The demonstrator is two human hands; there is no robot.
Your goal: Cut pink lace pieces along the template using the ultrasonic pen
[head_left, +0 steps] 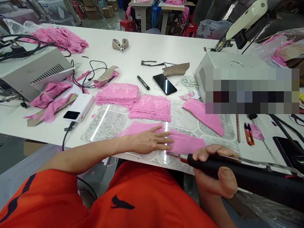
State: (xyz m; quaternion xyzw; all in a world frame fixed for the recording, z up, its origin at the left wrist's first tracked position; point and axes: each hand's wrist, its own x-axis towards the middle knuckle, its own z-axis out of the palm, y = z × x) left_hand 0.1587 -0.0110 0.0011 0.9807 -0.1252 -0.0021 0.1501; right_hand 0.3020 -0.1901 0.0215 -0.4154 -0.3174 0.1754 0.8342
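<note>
Your left hand [148, 141] fingers [163, 136] are open, spread and flat, palm down on the pink fabric [187, 143]. They grip nothing. That looks like a hold-down: the spread pins the cloth so it can't slide or pucker near the tool.

Your right hand [213, 175] fingers are closed around the black-handled tool [249, 179], thumb underneath and index finger on top near the front collar. Choking up on the handle like that probably steadies the point. The metal tip [174, 155] is at the fabric's near edge, just beside your left fingertips. I can't tell if it is touching the cloth.

Fabric: thin, matte, plain pink, no lace edge. It lies flat at the near edge of the clear work plate [106, 124], near the middle of that edge. A seam or overlap runs under your fingers. I can't tell whether it is one piece or two.

The plate probably serves as a hard cutting base over the tabletop [142, 50].

Relative to the plate:
- Far edge: two pink lace stacks [117, 94] [150, 107], partly lying on it.
- Right part: another plain pink piece [204, 115], angled.
- Off the right edge: orange snips [249, 133].
- Off the left edge: white device [78, 107], with a cable plugged in.
- Beyond the far edge: marker [143, 82] and phone [164, 83], clear of the hands.
</note>
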